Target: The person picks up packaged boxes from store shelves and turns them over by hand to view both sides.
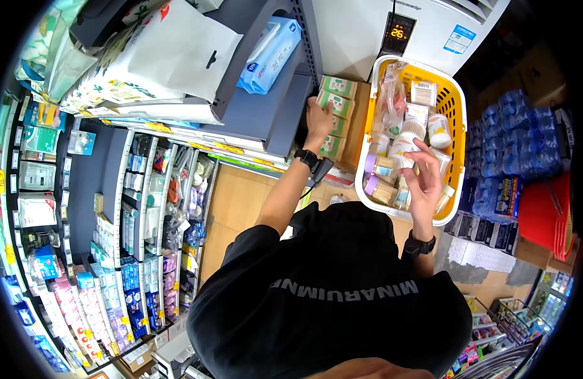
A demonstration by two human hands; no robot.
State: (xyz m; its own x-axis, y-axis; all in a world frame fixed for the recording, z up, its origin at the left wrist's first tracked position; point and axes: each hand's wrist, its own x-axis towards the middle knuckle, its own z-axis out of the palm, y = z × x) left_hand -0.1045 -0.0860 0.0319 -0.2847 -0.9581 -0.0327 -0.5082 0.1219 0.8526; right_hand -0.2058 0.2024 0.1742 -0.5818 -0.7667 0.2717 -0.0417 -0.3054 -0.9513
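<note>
My left hand (319, 121) reaches to the left edge of a column of green-and-white boxed packs (337, 105), its fingers apart and touching or just beside them. Some of its fingertips are hidden in the dark gap beside the shelf. My right hand (425, 180) is over the yellow-and-white basket (457, 104), thumb and fingers curled about a white tub (400, 150) that it partly covers. Around it in the basket are a tub of cotton swabs (411, 129), a white jar (438, 131), jars with purple lids (371, 185) and a clear plastic bag (390, 95).
The grey shelf (285, 117) stands close to my left arm, with a blue wipes pack (270, 55) on it. Behind the basket is a white appliance (348, 38) with a lit display. Shrink-wrapped blue bottles (519, 136) and red baskets (547, 215) stand at right.
</note>
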